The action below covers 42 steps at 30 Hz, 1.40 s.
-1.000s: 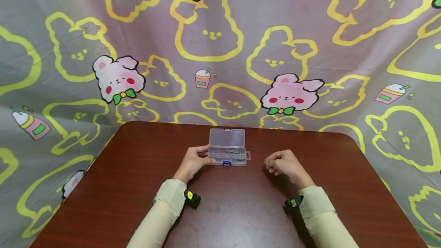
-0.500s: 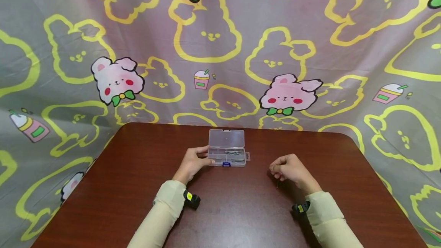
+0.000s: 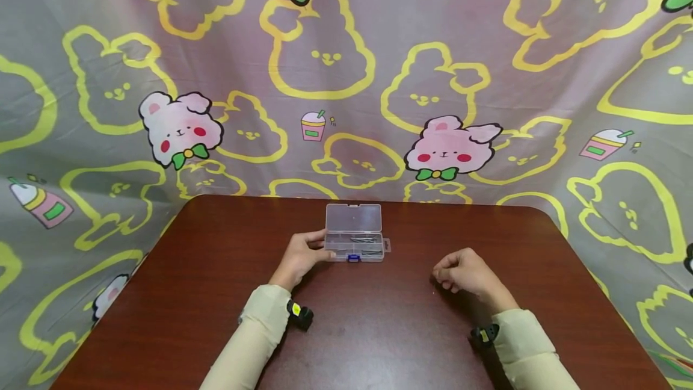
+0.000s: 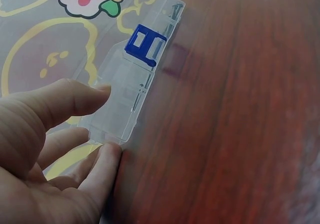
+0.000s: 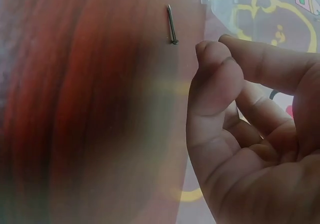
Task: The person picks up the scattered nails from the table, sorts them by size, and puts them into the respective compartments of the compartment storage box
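My left hand (image 3: 299,259) steadies the left end of a clear plastic compartment box (image 3: 354,219), thumb in front and fingers behind and below. Its lid stands open at the back. A blue latch (image 4: 145,44) sits on the front wall, and several nails (image 3: 364,239) lie in the right-hand compartments. To the right of the box, my right hand (image 3: 470,272) hovers low over the table with loosely curled fingers. Beside its fingertips, in the right wrist view, a single nail (image 5: 171,26) lies on the wood, apart from them. Nothing shows between those fingers.
Both hands work over a dark reddish-brown wooden table (image 3: 373,342). A patterned cloth backdrop (image 3: 243,65) with cartoon bears hangs right behind its far edge and along the sides. A hang tab (image 3: 387,245) sticks out from the box's right end.
My right hand has shifted to the right and toward me, away from the box. The left hand and the box stay put; the whole head view drifts slightly.
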Motion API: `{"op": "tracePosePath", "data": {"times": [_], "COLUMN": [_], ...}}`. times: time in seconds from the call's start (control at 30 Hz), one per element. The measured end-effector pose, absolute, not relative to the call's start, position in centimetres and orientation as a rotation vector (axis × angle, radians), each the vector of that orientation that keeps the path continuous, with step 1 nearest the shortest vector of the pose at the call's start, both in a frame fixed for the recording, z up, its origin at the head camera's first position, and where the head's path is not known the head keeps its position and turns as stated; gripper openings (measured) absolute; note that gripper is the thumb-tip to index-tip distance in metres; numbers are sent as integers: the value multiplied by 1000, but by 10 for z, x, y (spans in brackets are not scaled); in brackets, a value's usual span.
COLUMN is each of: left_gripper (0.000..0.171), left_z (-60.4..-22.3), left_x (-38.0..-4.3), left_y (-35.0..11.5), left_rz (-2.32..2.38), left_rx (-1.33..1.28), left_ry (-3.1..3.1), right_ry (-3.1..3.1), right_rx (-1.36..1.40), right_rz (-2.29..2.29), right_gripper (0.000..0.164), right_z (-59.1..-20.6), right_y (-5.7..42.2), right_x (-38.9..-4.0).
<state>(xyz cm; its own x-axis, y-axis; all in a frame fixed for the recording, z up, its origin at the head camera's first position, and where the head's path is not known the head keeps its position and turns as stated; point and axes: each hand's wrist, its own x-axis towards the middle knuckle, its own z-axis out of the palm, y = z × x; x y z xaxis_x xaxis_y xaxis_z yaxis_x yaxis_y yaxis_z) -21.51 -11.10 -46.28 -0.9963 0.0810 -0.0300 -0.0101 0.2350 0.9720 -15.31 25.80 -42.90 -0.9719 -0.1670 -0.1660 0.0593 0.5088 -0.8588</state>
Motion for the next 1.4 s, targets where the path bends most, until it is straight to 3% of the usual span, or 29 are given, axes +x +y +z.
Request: {"op": "tracePosePath", "data": {"times": [0.2, 0.73, 1.07, 1.4], "left_gripper": [63, 63, 64, 65], "left_z": [-463, -459, -462, -461], "left_x": [-214, -213, -214, -214], "left_y": [-112, -111, -112, -111], "left_rz": [1895, 1880, 1895, 1884], "left_rx": [70, 77, 83, 73], "left_ry": [2403, 2414, 2410, 2414], "right_ry": [2568, 2736, 2493, 2483], "right_rx": [-108, -27, -173, -185], "right_rz": [-1360, -1123, -1368, -1435], "right_gripper": [7, 27, 6, 8], "right_z": [-431, -432, -423, -420], "right_y": [256, 245, 260, 251], "right_x": [-149, -145, -148, -153]}}
